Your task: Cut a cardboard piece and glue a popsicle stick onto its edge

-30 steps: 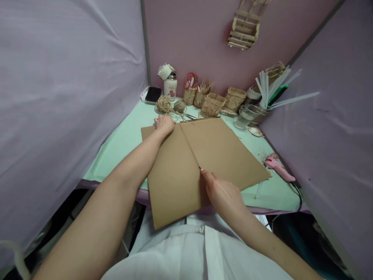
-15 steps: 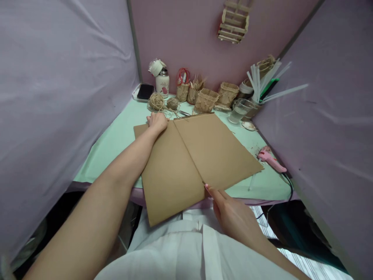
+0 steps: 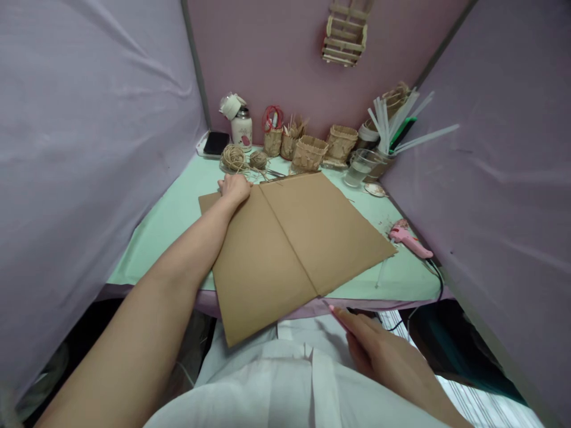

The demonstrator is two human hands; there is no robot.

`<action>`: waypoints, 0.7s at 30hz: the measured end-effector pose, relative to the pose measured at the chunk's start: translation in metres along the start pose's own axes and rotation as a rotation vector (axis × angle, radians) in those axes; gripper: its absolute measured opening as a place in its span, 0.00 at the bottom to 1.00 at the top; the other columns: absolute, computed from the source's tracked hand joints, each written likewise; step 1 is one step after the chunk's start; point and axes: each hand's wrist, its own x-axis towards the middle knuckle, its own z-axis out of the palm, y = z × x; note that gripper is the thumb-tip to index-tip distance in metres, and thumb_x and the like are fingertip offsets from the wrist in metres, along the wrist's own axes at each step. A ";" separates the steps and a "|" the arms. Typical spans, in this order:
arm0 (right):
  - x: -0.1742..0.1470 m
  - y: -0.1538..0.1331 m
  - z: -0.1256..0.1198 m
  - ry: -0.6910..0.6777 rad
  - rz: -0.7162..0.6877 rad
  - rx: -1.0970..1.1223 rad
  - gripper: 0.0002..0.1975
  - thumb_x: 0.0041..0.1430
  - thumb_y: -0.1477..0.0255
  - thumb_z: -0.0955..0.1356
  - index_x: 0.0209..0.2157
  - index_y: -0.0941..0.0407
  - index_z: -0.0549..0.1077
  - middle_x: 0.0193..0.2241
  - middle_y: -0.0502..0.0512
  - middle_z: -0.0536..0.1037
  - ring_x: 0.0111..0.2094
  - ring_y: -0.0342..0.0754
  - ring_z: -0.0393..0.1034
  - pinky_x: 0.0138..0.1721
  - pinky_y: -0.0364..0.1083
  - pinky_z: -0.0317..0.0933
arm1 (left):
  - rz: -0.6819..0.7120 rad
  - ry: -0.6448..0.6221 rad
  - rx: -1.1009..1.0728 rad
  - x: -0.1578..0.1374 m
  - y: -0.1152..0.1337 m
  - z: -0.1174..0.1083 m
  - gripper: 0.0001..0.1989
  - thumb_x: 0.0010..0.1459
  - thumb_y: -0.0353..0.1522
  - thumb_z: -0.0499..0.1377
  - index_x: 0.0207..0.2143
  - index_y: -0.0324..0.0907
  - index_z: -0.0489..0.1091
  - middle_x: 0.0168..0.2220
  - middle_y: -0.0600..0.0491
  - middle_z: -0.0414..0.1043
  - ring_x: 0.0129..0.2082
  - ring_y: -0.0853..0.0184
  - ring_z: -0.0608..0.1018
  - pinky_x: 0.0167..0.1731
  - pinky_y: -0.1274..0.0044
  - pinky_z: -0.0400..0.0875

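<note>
Resting on the far edge of the brown cardboard [image 3: 263, 244], my left hand [image 3: 235, 188] is hiding its own fingertips, so I'm not able to tell whether they are spread. My right hand [image 3: 375, 339] is pinching a slim tool [image 3: 325, 302], its tip sitting just off the near edge, beside the end of the dark line running down the sheet. The cardboard is lying on the green tabletop [image 3: 165, 238], one corner overhanging the front. Along the back, one wrapped pot [image 3: 272, 142] is holding a red loop [image 3: 273, 113] and its neighbour [image 3: 289, 147] is holding thin sticks [image 3: 297, 126]. A clear glass [image 3: 357, 173] with some liquid is standing before a brown container [image 3: 379, 170], partly blocking it, while white sticks [image 3: 426, 138] are fanning out above. A ball of twine [image 3: 233, 157] is lying beyond my left hand, near a white bottle [image 3: 241, 132]. My left forearm [image 3: 187, 249] is covering part of the sheet, and a pink glue gun [image 3: 409, 239] is lying near its right corner.
</note>
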 end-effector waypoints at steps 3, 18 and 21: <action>0.003 0.007 -0.010 0.077 0.032 0.213 0.23 0.62 0.68 0.57 0.58 0.46 0.64 0.47 0.56 0.78 0.39 0.54 0.77 0.34 0.49 0.68 | 0.011 0.002 0.001 -0.001 -0.001 -0.002 0.20 0.60 0.41 0.49 0.44 0.44 0.75 0.49 0.39 0.72 0.55 0.46 0.64 0.54 0.57 0.56; 0.269 -0.068 -0.048 0.200 -0.048 0.112 0.20 0.68 0.61 0.57 0.49 0.58 0.70 0.46 0.65 0.77 0.45 0.54 0.71 0.42 0.46 0.60 | 0.086 0.028 0.030 -0.004 -0.001 -0.014 0.20 0.63 0.38 0.45 0.46 0.44 0.73 0.50 0.42 0.74 0.52 0.51 0.72 0.49 0.63 0.64; 0.286 -0.078 -0.041 0.211 -0.022 0.094 0.23 0.69 0.59 0.55 0.51 0.60 0.70 0.46 0.66 0.77 0.46 0.56 0.72 0.44 0.49 0.62 | 0.082 -0.005 0.051 -0.004 -0.002 -0.013 0.21 0.63 0.38 0.43 0.46 0.43 0.72 0.49 0.41 0.75 0.51 0.51 0.73 0.50 0.62 0.63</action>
